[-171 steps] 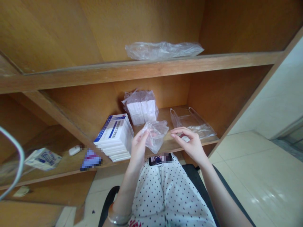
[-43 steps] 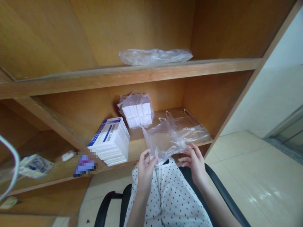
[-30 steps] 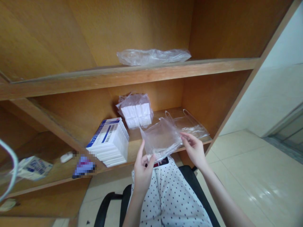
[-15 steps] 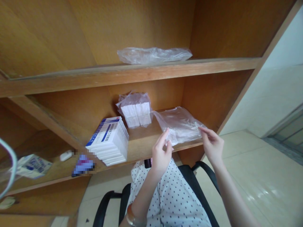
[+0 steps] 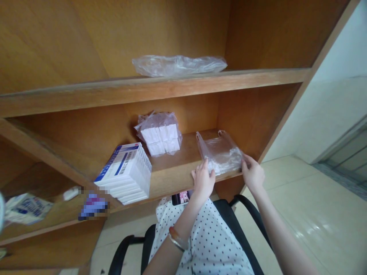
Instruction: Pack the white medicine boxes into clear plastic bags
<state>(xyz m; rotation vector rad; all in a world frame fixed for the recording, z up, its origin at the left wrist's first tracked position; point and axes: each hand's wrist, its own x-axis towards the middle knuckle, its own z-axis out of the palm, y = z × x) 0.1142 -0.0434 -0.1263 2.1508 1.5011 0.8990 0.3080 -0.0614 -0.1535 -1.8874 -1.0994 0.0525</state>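
Evidently, in the head view, a clear plastic bag (image 5: 220, 154) lies flattened on the right end of the middle shelf (image 5: 169, 175), its handles toward the back. The person's right hand (image 5: 253, 173) has thumb and forefinger pinched together on the bag's near right corner. The left hand (image 5: 203, 179) is at the near left corner, fingers loosely parted and fingertips against the film; whether they grip it, one cannot tell. Left of the bag stand bagged white packs (image 5: 160, 139) and a stack of blue-and-white boxes (image 5: 126, 173).
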